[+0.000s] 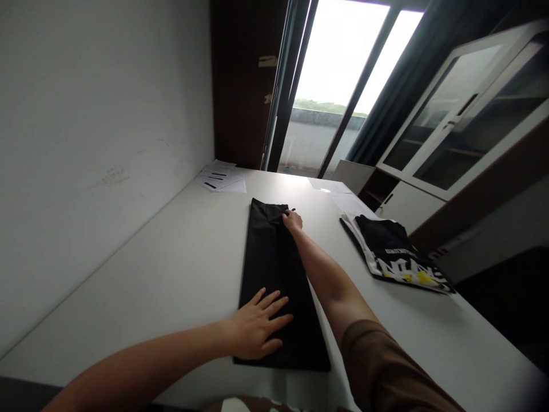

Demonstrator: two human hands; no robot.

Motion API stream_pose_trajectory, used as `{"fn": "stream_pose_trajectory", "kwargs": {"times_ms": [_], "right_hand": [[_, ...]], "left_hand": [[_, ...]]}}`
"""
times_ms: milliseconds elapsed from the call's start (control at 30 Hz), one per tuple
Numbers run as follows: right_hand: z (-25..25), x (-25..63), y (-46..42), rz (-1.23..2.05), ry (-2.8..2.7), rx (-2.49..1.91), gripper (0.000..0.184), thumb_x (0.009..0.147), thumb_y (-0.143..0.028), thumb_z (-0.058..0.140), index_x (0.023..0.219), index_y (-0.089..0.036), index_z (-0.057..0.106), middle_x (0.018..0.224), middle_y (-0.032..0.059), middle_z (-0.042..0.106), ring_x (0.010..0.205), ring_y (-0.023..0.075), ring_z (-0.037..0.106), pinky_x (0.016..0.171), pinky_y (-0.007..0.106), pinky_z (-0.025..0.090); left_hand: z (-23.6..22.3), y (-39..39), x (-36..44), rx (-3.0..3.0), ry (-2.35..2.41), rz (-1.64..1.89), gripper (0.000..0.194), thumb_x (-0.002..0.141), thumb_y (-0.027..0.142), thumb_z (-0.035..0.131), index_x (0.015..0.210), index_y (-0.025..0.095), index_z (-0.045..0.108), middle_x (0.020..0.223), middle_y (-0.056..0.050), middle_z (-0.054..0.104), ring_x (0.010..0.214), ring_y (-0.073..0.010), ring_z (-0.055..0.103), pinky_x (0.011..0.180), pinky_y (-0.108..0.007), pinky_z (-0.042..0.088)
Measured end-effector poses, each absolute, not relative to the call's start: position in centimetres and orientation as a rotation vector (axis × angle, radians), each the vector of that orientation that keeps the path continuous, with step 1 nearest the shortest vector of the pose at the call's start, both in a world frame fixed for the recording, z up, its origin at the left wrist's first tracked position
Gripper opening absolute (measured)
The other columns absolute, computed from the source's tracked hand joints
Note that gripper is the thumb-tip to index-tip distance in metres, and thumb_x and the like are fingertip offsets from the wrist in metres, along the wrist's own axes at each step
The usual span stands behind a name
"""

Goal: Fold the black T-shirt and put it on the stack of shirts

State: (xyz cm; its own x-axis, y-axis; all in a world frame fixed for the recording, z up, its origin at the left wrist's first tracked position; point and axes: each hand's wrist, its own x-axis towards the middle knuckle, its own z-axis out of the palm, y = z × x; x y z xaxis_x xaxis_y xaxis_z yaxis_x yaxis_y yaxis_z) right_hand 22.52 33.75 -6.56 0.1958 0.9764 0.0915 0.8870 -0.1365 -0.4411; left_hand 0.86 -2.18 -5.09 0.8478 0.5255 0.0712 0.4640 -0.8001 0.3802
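A black garment (268, 252), folded into a long flat strip, lies lengthwise on the white table (189, 257). Whether it is trousers or a top I cannot tell. My left hand (259, 326) rests flat on its near end, fingers spread. At the far right corner, my right hand (293, 221) is closed with finger and thumb pinching the garment's edge. A small flap of cloth is turned over beside those fingers. The right fingertips are partly hidden.
Folded black clothes with white and yellow print (398, 257) lie stacked at the table's right edge. Papers (221, 176) sit at the far left corner, more sheets (349, 200) at the far right. A wall (107, 114) borders the left side; a glass-door cabinet (458, 114) stands right.
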Motion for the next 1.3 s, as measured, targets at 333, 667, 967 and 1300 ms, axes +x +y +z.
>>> {"fn": "stream_pose_trajectory", "kwargs": {"times_ms": [333,667,967,1300], "right_hand": [[-4.6,19.5,33.2,0.202,-1.904,-2.03,0.035,0.096,-0.016,0.053,0.123,-0.021,0.074,0.129,0.0177,0.067,0.119,0.0307,0.065,0.101,0.041,0.049],[-5.4,16.7,31.7,0.17,-1.657,-1.887,0.046,0.097,-0.034,0.057,0.142,-0.023,0.054,0.143,0.0161,0.047,0.121,0.0271,0.06,0.104,0.037,0.049],[-5.9,18.4,32.2,0.404,-1.673,-2.108,0.052,0.095,-0.028,0.058,0.145,-0.019,0.053,0.123,0.0169,0.068,0.116,0.0308,0.066,0.099,0.04,0.052],[-5.5,17.0,31.0,0.186,-1.892,-1.998,0.04,0.101,-0.016,0.039,0.116,-0.018,0.076,0.127,0.019,0.066,0.129,0.0318,0.054,0.106,0.043,0.047]], "left_hand": [[-5.2,-2.2,0.9,2.669,0.745,0.239,0.065,0.102,0.051,0.048,0.161,0.027,0.035,0.171,-0.011,0.021,0.158,-0.0374,0.015,0.125,-0.066,0.013],[-4.7,-2.3,0.9,2.66,0.742,0.241,0.063,0.102,0.052,0.046,0.159,0.025,0.038,0.17,-0.014,0.026,0.158,-0.038,0.017,0.124,-0.067,0.013],[-5.4,-2.1,1.0,2.678,0.734,0.254,0.065,0.101,0.051,0.049,0.16,0.026,0.037,0.17,-0.013,0.025,0.158,-0.0377,0.017,0.124,-0.066,0.013],[-5.1,-2.2,0.9,2.662,0.739,0.249,0.065,0.101,0.052,0.049,0.159,0.026,0.038,0.17,-0.012,0.026,0.157,-0.0381,0.017,0.124,-0.067,0.013]]}}
